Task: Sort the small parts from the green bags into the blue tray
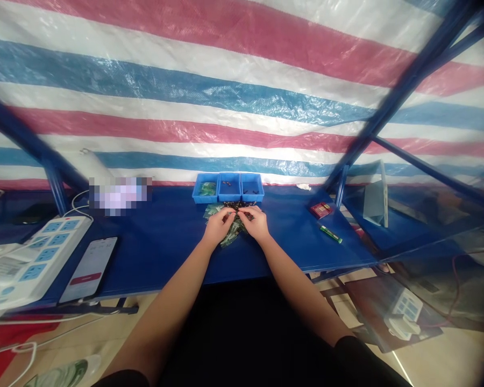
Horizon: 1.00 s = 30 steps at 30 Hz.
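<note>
My left hand [218, 226] and my right hand [256, 221] meet over the middle of the blue table, fingertips pinched close together. Whatever lies between the fingertips is too small to make out. Beneath and between the hands spreads a pile of green circuit-board-like pieces [233, 234], with small dark parts [237, 204] heaped just behind the fingers. Directly beyond stand three joined blue bins. Green pieces lie in the left bin [205, 199], a few small reddish-brown parts in the middle bin [229, 194], and a few dark ones in the right bin [252, 196].
On the left lie a white power strip [50, 258] with cables and a phone [89, 269]. A red box [321, 210], a green tube-shaped pack [331, 234] and a crumpled white tissue [304, 186] are on the right. Blue metal posts [341, 185] flank the table before a striped sheet [226, 118].
</note>
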Motion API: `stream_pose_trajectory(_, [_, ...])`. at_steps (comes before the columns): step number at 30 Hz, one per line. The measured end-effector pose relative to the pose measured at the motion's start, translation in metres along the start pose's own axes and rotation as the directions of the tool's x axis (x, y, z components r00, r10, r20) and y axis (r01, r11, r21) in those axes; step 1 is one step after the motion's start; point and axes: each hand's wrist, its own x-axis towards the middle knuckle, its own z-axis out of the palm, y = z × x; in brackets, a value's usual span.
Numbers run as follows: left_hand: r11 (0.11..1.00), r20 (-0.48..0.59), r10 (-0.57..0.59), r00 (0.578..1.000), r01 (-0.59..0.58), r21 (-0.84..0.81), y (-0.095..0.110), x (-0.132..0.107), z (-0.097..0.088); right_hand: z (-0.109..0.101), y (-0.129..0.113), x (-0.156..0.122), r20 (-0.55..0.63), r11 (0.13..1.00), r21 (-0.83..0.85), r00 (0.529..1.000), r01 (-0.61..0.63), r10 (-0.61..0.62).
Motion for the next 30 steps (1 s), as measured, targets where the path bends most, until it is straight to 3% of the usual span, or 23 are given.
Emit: stream_pose_trajectory(30, [1.0, 0.012, -0.023, 1.0, 0.023, 0.006, 0.0036, -0.0007, -0.0017, -0.0037, -0.0037, -0.0039, 0.048, 1.0, -0.015, 0.999, 0.004, -0.003])
